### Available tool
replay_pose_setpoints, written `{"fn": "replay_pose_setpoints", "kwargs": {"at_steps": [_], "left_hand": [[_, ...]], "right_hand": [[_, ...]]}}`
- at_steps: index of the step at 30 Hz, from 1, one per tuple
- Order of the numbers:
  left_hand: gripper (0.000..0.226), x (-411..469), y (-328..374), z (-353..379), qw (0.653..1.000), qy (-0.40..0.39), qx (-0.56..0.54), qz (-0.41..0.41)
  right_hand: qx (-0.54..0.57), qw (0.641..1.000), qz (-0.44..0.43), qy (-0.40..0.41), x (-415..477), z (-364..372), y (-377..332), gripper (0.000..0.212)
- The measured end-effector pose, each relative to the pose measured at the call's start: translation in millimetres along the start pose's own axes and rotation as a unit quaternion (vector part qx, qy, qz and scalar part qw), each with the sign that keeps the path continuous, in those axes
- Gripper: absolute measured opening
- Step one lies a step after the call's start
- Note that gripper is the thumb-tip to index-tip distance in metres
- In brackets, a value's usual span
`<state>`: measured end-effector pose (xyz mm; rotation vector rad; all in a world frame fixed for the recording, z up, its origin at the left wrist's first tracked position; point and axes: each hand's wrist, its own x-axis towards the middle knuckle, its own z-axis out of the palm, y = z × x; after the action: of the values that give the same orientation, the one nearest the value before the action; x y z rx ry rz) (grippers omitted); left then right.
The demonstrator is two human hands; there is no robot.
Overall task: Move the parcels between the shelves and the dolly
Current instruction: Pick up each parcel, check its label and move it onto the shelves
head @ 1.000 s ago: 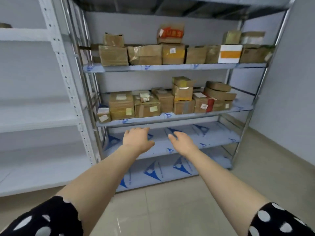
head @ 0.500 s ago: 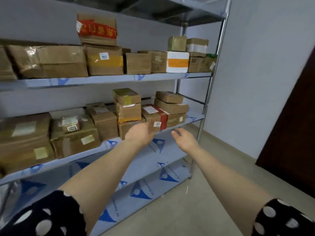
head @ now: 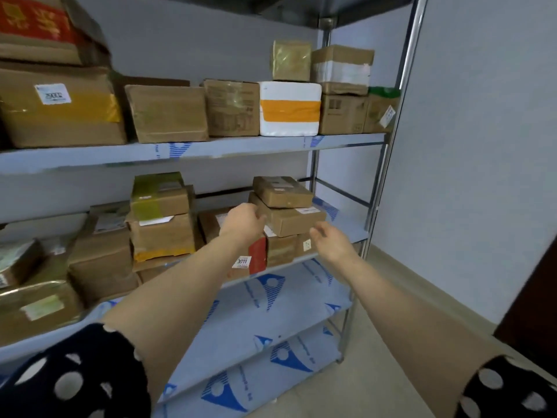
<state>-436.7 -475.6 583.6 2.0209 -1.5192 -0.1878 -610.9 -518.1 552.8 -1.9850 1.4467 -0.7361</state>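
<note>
Two flat brown parcels are stacked at the right end of the middle shelf (head: 340, 229): a smaller top parcel (head: 283, 191) on a wider lower parcel (head: 297, 221). My left hand (head: 242, 220) is at the lower parcel's left end, fingers loosely bent against its corner. My right hand (head: 331, 239) hovers just in front of that parcel's right front corner, fingers relaxed, holding nothing. Under the stack lie more cartons, one with a red side (head: 257, 254) and a white label. No dolly is in view.
The upper shelf (head: 241, 149) carries several cartons and a white foam box with orange tape (head: 289, 108). More cartons fill the middle shelf to the left. Two lower shelves (head: 271, 312) show only blue-printed film. A steel post (head: 376, 191), the wall and a dark door (head: 536, 282) stand right.
I have stepped closer and turned right along the rack. Both hands have risen from below the middle shelf to the stacked flat parcels at its right end.
</note>
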Motion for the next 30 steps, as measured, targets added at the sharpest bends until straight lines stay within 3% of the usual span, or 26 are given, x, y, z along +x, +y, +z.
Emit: {"fn": "replay_pose_setpoints", "kwargs": {"at_steps": [12,18,24,30], "left_hand": [[0.033,158.0,16.5,71.1,0.988,0.035,-0.007,-0.148],[0.029,231.8,10.0,93.1,0.986,0.039,0.000,-0.161],[0.025,274.6,6.4,104.0,0.986,-0.002,0.075,-0.148],[0.020,286.9,10.2,113.9,0.984,0.027,0.031,-0.175]], "right_hand": [[0.069,0.998,-0.008,-0.009,195.8,-20.3,50.2,0.034],[0.040,0.999,0.011,-0.021,272.1,-4.9,50.2,0.025],[0.020,0.997,0.023,-0.069,322.4,3.9,41.5,0.032],[0.054,0.993,0.018,-0.105,342.6,12.2,50.4,0.024]]}}
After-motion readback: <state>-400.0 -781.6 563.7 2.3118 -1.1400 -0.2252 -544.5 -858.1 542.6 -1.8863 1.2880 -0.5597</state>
